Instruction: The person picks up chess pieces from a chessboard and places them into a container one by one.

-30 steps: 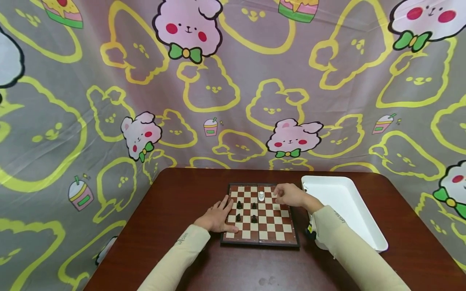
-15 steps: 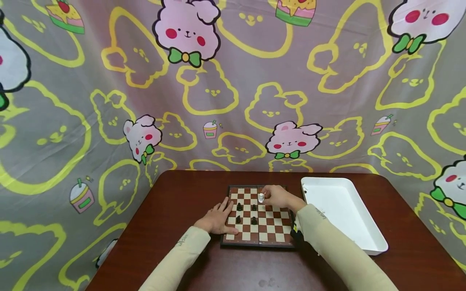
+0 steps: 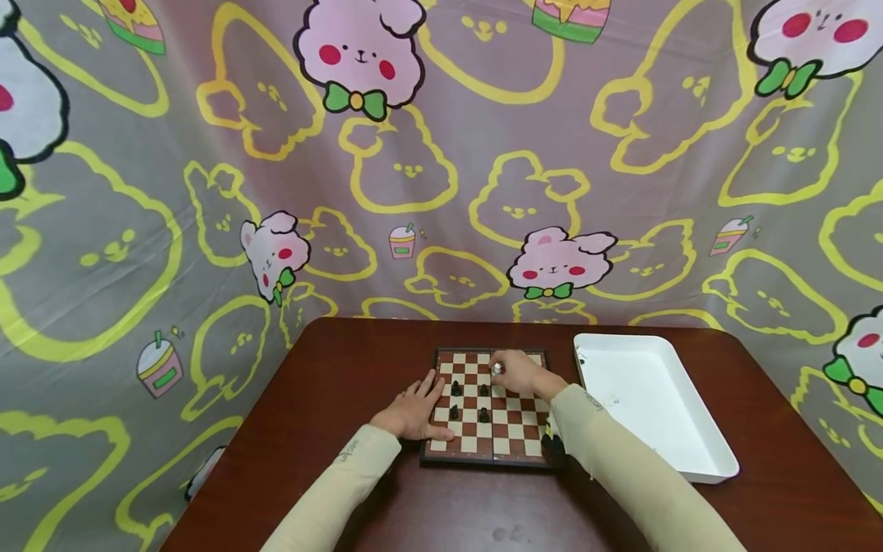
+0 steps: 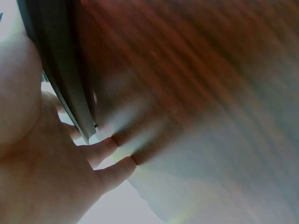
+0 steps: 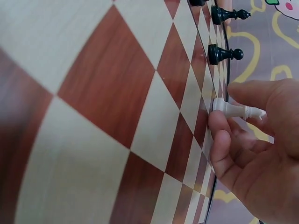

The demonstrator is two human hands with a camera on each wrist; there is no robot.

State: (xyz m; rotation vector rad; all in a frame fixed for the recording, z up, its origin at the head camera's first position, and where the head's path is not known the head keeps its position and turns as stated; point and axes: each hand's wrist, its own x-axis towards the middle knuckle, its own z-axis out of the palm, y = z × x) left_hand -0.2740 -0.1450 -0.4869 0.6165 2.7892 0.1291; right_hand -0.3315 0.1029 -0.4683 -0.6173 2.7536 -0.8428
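Observation:
A folding chessboard (image 3: 510,429) with brown and cream squares lies on the table. My right hand (image 3: 519,371) is over its far half, pinching a white chess piece (image 5: 231,110) between thumb and fingers. In the right wrist view that piece's base is at the board's surface; whether it touches cannot be told. My left hand (image 3: 408,414) rests along the board's left edge, fingers spread and straight, thumb lying on the near squares. From the left wrist, the palm (image 4: 46,172) shows beside the dark board edge (image 4: 60,65).
Several black chess pieces stand on the board's left half, among them a pawn (image 5: 225,54) and a bishop (image 5: 229,15). A white tray (image 3: 655,399) lies to the right on the brown table (image 3: 359,360). Patterned cloth (image 3: 455,176) hangs behind.
My right hand has moved left across the board, from beside the white chess piece to a pinch around it. The left hand stays at the board's left edge.

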